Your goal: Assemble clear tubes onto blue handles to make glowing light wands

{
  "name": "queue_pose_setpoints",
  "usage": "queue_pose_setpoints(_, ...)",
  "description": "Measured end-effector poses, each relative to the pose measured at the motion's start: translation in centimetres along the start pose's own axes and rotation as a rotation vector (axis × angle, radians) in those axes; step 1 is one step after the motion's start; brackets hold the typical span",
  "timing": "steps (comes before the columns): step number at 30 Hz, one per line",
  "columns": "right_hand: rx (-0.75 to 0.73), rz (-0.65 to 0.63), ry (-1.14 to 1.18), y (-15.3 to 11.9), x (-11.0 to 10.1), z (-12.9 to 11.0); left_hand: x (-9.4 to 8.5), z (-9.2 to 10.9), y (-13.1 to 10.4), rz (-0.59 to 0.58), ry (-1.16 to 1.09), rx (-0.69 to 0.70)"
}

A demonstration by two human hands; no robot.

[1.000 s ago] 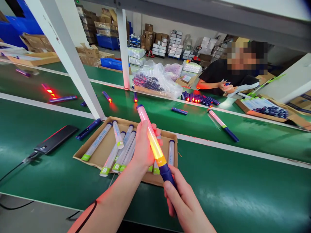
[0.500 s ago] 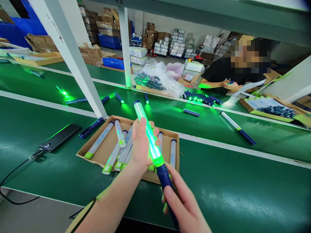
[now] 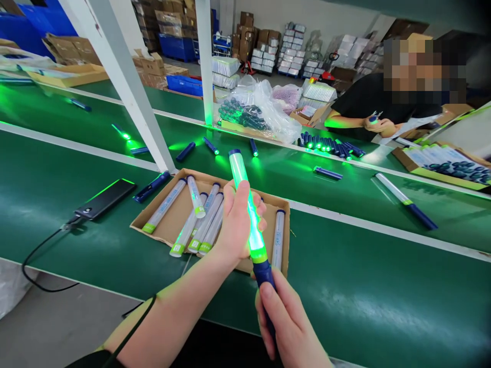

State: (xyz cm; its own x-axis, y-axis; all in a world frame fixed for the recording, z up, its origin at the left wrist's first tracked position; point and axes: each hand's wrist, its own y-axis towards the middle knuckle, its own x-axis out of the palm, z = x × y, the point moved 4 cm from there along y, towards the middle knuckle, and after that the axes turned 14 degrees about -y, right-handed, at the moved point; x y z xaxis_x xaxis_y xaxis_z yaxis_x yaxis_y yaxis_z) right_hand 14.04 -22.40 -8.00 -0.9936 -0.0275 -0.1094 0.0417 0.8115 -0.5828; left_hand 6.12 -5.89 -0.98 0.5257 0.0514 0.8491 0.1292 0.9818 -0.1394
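Observation:
A clear tube point(image 3: 238, 166) with a dark blue end cap glows bright green. It is fitted in line with a dark blue flashlight point(image 3: 264, 273), a light green band at the joint. My left hand point(image 3: 237, 220) is closed round the tube, thumb lying along it. Lower down, my right hand point(image 3: 286, 322) wraps the flashlight's body, whose bottom end is hidden in the palm. Behind my left hand lies a shallow cardboard tray point(image 3: 172, 222) holding several unlit clear tubes point(image 3: 280, 237) with blue caps and green labels.
A black power bank point(image 3: 105, 199) with a cable lies left, near another blue flashlight point(image 3: 152, 187). Beyond a white slanted post point(image 3: 130, 97), lit flashlights point(image 3: 253, 147) lie along the green belt point(image 3: 276, 176). A person point(image 3: 360, 120) sits across, near a filled box point(image 3: 456, 176).
Both hands keep their hold on the glowing tube and flashlight. My view has shifted a little. The items on the far belt have slid right relative to the post.

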Motion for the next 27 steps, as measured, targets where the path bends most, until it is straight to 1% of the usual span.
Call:
queue_pose_setpoints(3, -0.022, -0.069, 0.070, -0.2, 0.4, -0.5, 0.0, 0.3, -0.1, -0.055, -0.055, -0.045)
queue_pose_setpoints(5, -0.026, -0.065, 0.080, -0.3, 0.7, -0.6, 0.2, 0.6, -0.2, -0.074, -0.070, -0.048)
queue_pose_setpoints(7, -0.024, -0.028, 0.050, -0.5, 0.7, -0.2, 0.5, 0.8, -0.5, -0.079, -0.062, -0.024)
queue_pose_setpoints(9, -0.022, 0.038, 0.003, -0.4, 0.5, 0.2, 0.7, 0.9, -0.7, -0.073, -0.039, 0.024)
queue_pose_setpoints(12, -0.041, 0.124, -0.061, -0.2, 0.1, 0.6, 0.8, 0.6, -0.9, -0.041, 0.003, 0.084)
queue_pose_setpoints(16, -0.094, 0.135, -0.109, 0.3, 0.4, 0.6, 0.8, 0.0, -0.3, 0.015, 0.053, 0.089)
queue_pose_setpoints(18, -0.108, 0.145, -0.129, 0.6, 0.2, 0.8, 1.5, -0.1, -0.3, 0.016, 0.057, 0.078)
queue_pose_setpoints(19, -0.126, 0.158, -0.146, 0.8, -0.3, 0.7, 2.0, -0.3, -0.4, 0.000, 0.050, 0.069)
queue_pose_setpoints(20, -0.178, 0.193, -0.153, 0.9, -1.3, 0.5, 2.6, -0.6, -0.9, -0.028, 0.040, 0.060)
queue_pose_setpoints(22, -0.369, 0.337, -0.134, 0.6, -4.5, -1.0, 4.0, -1.8, -2.3, -0.136, 0.026, 0.048)
queue_pose_setpoints(23, -0.501, 0.451, -0.099, 0.0, -6.6, -2.2, 4.5, -2.8, -3.2, -0.213, 0.046, 0.037)
queue_pose_setpoints(24, -0.642, 0.580, -0.042, -1.1, -8.7, -3.6, 5.0, -4.1, -4.2, -0.329, 0.080, 0.038)
queue_pose_setpoints(25, -0.764, 0.705, 0.029, -2.5, -10.8, -5.1, 5.3, -5.9, -5.2, -0.465, 0.214, -0.009)
queue_pose_setpoints(26, -0.857, 0.801, 0.098, -4.1, -12.5, -6.4, 5.5, -7.9, -6.1, -0.619, 0.348, -0.036)
queue_pose_setpoints(27, -0.925, 0.839, 0.145, -5.5, -13.6, -7.7, 5.5, -9.8, -6.9, -0.748, 0.458, -0.067)
